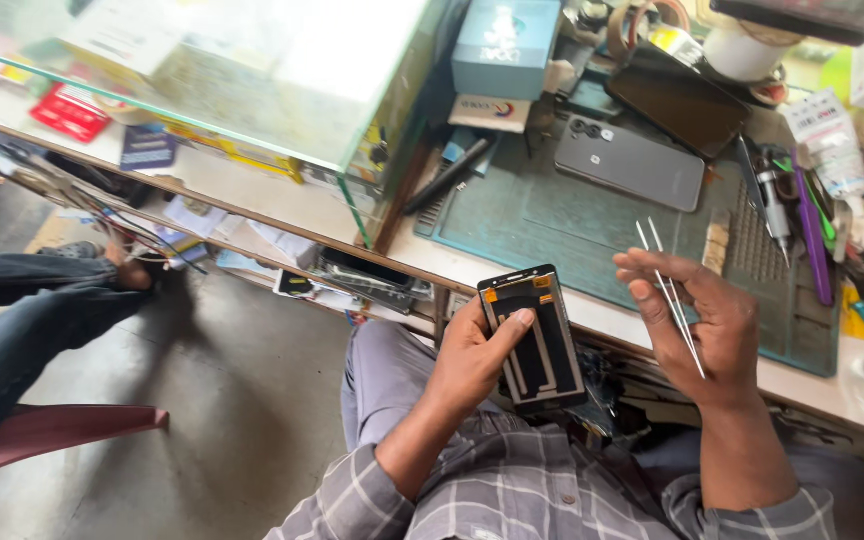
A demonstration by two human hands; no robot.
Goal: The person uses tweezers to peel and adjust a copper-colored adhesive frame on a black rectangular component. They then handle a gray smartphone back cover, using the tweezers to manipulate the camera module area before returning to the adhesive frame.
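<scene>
My left hand point(472, 355) grips a black phone display panel point(534, 340) by its left edge, thumb across the upper part. The panel shows its back side, with orange flex patches at the top. It hangs over my lap, just in front of the bench edge. My right hand point(707, 325) holds thin metal tweezers point(670, 295), their tips pointing up and away. The tweezers are a hand's width to the right of the panel and do not touch it.
A green work mat point(542, 215) covers the bench point(652, 330). A grey phone point(629, 162) lies back-up on it, a dark phone point(677, 100) behind. Screwdrivers and tools point(792, 215) lie at right. A glass counter point(252, 70) stands left. Another person's legs point(32, 310) rest on a red chair point(42, 435).
</scene>
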